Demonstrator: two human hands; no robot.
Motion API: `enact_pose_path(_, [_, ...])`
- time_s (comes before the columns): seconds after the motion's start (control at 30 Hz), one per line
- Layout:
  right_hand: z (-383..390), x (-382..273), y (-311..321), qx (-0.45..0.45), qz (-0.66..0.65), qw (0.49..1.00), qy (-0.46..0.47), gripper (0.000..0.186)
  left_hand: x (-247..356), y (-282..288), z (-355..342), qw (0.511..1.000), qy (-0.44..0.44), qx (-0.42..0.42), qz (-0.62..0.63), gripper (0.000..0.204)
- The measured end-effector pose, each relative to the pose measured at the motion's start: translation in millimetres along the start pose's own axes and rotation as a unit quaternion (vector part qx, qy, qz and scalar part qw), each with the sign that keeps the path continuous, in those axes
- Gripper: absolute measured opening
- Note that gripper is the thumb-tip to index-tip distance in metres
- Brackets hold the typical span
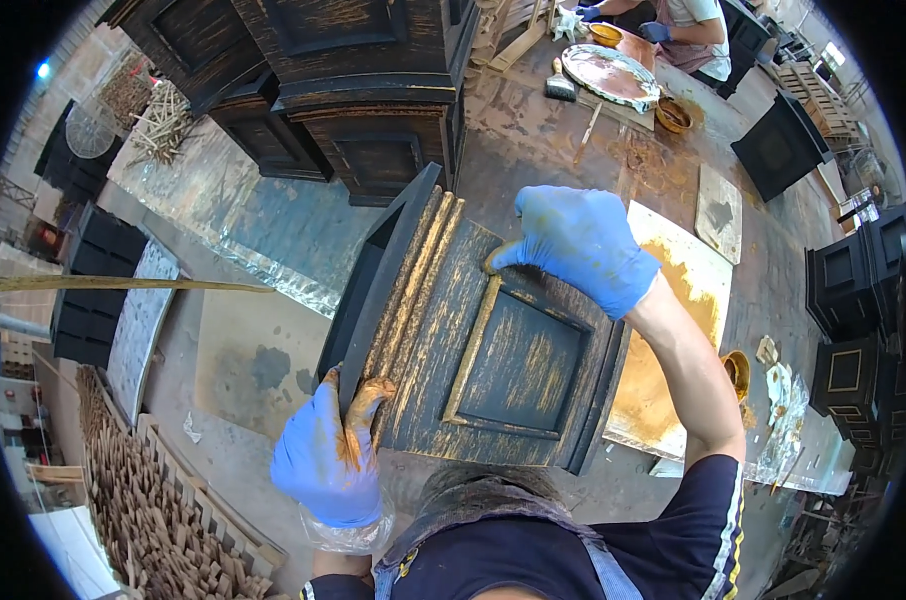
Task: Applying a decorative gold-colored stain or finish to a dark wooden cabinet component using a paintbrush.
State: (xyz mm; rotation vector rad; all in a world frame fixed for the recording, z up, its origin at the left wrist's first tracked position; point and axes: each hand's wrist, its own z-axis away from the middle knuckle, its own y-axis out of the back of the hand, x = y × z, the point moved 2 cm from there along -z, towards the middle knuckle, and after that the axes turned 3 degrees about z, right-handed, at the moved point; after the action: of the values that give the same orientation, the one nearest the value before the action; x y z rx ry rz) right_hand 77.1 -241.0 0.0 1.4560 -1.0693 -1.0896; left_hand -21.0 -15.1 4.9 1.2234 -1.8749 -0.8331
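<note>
A black wooden cabinet piece with a recessed panel tilts in front of me, its dark face streaked with gold. Along its left side, heavier gold covers a ridged moulding. My left hand, in a stained blue glove with a clear plastic cuff, grips the lower left rim, thumb on the moulding. At the upper left corner of the panel frame, my gloved right hand presses its brown-stained thumb down, the other fingers curled. A gold line runs down the frame's left edge from that thumb.
Larger black cabinets stand beyond the piece. To the right lie a gold-smeared board and a paint bowl. Farther off are a brush, a round tray and a co-worker's gloved hand. A stick juts in from the left.
</note>
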Motion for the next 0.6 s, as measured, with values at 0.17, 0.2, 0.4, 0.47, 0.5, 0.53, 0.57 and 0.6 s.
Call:
enact_pose_path(0.17, [3.5,-2.1,-7.0,0.034,0.001,0.999,0.035,0.042,-1.8,3.5,2.3,1.0,0.008,-0.012,0.008,0.025])
enact_pose_path(0.2, [6.3,0.9,-6.3,0.034,0.001,0.999,0.034,0.042,-1.5,3.9,3.0,1.0,0.008,-0.013,0.009,0.025])
enact_pose_path(0.4, [50.9,32.2,17.3,0.108,-0.021,0.985,-0.134,0.037,-5.3,2.9,4.7,1.0,-0.006,-0.008,0.015,0.023])
enact_pose_path(0.47, [73.2,48.4,13.0,0.093,0.001,0.976,-0.196,0.033,-15.4,1.3,7.0,0.999,-0.043,0.021,-0.023,0.023])
enact_pose_path(0.5, [84.1,53.7,11.7,0.087,0.002,0.976,-0.201,0.033,-25.6,-8.5,9.7,0.999,-0.046,0.014,-0.02,0.023])
enact_pose_path(0.53, [96.0,61.2,9.7,0.05,-0.056,0.956,-0.282,0.031,-39.8,-20.4,11.2,0.999,-0.017,0.035,0.009,0.024])
enact_pose_path(0.57, [108.9,66.0,8.2,0.01,-0.115,0.926,-0.359,0.03,-52.0,-23.6,10.8,0.998,0.013,0.055,0.035,0.026])
enact_pose_path(0.6, [121.0,70.7,7.2,0.054,-0.142,0.919,-0.363,0.027,-61.5,-26.0,6.6,0.99,0.1,0.029,0.095,0.027])
